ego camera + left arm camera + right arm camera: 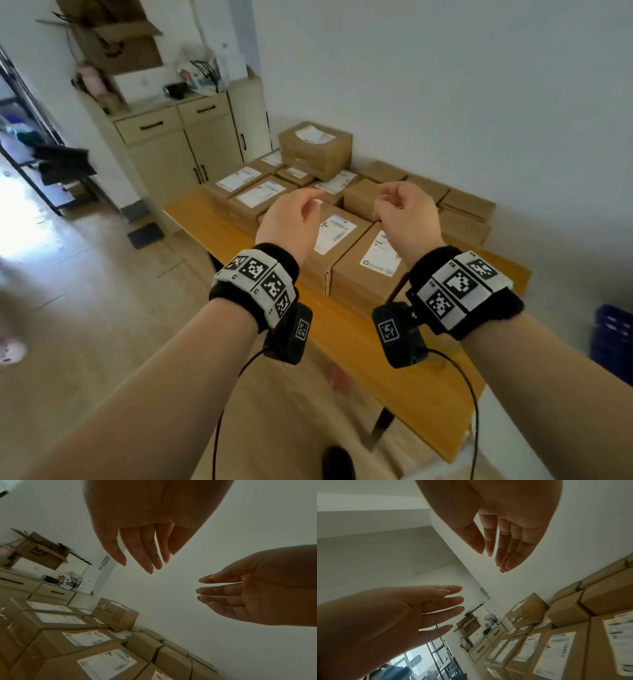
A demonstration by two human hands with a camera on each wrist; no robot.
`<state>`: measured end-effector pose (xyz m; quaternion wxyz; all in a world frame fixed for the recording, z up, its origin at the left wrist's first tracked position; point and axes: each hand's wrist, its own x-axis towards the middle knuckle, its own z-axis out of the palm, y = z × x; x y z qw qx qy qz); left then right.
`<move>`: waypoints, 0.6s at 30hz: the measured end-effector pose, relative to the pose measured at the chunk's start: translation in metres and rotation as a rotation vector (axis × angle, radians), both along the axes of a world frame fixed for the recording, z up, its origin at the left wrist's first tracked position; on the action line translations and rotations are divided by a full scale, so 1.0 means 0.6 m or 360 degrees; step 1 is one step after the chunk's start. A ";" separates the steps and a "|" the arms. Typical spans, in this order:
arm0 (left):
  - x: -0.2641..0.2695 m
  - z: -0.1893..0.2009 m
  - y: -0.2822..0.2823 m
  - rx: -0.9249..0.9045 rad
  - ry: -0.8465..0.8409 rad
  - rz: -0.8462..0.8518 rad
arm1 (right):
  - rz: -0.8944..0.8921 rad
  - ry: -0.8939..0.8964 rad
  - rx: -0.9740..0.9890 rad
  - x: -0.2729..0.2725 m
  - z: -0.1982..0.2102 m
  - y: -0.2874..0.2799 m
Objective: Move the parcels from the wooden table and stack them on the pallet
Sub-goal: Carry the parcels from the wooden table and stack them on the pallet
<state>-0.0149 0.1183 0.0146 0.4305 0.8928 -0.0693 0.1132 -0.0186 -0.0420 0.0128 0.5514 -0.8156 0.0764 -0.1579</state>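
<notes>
Left hand (289, 219) and right hand (406, 212) hover empty above parcels (346, 260).

On the wooden table (219, 236) at least fifteen brown parcels (366, 274) can be counted, some hidden behind two hands, so the full number cannot be told. Roughly nine of them show white labels. Beyond the table's far end stands one cabinet (185, 144) with two drawers and three doors.
</notes>
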 end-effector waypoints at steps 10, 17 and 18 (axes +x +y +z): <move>0.272 0.021 0.072 0.0070 -0.0047 -0.0016 | -0.0031 0.0022 0.0303 0.284 0.000 0.059; 0.450 0.008 0.106 0.0048 0.0065 -0.0079 | -0.0151 0.0196 0.0290 0.443 -0.014 0.084; 0.477 0.001 0.110 0.0052 0.0085 -0.0099 | -0.0174 0.0226 0.0289 0.461 -0.020 0.088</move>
